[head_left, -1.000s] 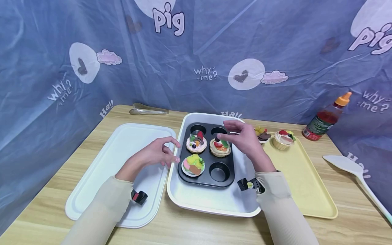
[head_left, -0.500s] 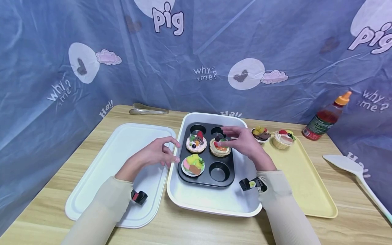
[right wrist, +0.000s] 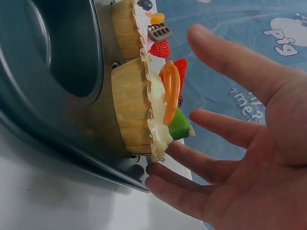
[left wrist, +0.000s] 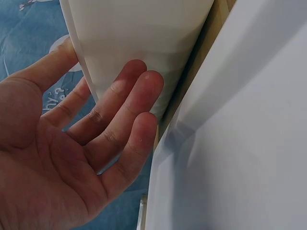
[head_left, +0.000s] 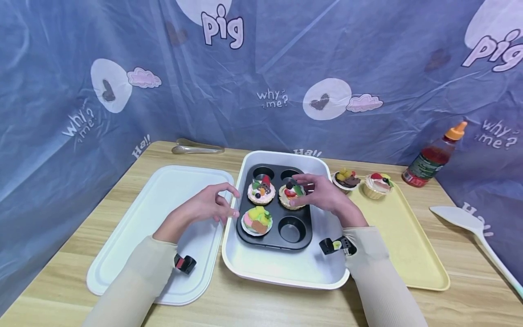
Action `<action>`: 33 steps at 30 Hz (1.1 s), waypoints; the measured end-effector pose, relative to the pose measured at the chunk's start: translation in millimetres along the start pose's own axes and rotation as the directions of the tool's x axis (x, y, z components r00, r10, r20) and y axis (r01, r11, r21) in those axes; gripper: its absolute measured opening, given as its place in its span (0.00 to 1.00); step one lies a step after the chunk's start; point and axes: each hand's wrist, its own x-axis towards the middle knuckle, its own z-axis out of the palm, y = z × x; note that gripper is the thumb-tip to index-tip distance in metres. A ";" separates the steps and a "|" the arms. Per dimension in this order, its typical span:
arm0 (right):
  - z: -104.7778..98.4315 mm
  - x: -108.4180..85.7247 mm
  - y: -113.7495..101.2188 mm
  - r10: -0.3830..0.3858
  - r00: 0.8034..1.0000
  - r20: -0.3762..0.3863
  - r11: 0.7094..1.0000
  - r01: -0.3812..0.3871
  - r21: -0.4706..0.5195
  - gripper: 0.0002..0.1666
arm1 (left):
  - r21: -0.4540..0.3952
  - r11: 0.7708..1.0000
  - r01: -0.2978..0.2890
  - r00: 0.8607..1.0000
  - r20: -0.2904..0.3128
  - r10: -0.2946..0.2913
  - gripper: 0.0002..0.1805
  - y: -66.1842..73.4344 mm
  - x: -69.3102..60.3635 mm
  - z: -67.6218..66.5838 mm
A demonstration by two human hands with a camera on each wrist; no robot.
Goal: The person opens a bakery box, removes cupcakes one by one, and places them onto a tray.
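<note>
In the head view, my right hand (head_left: pixel 324 196) hovers with thumb and fingers spread about a fruit tart (head_left: pixel 285 200) in the muffin pan (head_left: pixel 275 234). The right wrist view shows this tart (right wrist: pixel 130 108), topped with orange, red and green pieces, with a gap to the thumb; fingertips come close to its edge. To its left sits a pink-cream tart (head_left: pixel 256 196), and in front of that one a tart with yellow and pink toppings (head_left: pixel 263 217). My left hand (head_left: pixel 206 203), loosely bent and holding nothing, stays by the left rim of the white basin (head_left: pixel 286 273).
A white tray (head_left: pixel 143 236) lies left, a yellow tray (head_left: pixel 408 245) right. At the yellow tray's far end stand a chocolate tart (head_left: pixel 347 181) and a pink tart (head_left: pixel 373 190). Tongs (head_left: pixel 198 149), a sauce bottle (head_left: pixel 426 161) and a white spoon (head_left: pixel 461 219) lie or stand around.
My right hand has come lower and nearer over the same tart, its thumb now at the tart's near side. The tarts keep their places, and my left hand stays still.
</note>
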 end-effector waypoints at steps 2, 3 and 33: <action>-0.2 0.0 0.7 0.006 1.000 0.008 1.000 -0.006 0.003 0.46 | -0.002 1.000 0.001 1.000 0.001 -0.001 0.24 0.0 -0.2 -0.1; -0.4 -0.2 1.0 0.006 1.000 0.009 1.000 -0.006 0.007 0.46 | -0.005 1.000 0.002 1.000 0.001 -0.002 0.24 -0.2 -0.2 -0.1; -0.2 3.4 12.0 -0.103 0.994 0.030 0.990 0.105 -0.092 0.40 | 0.001 1.000 -0.006 1.000 0.000 0.006 0.24 -1.4 0.9 0.0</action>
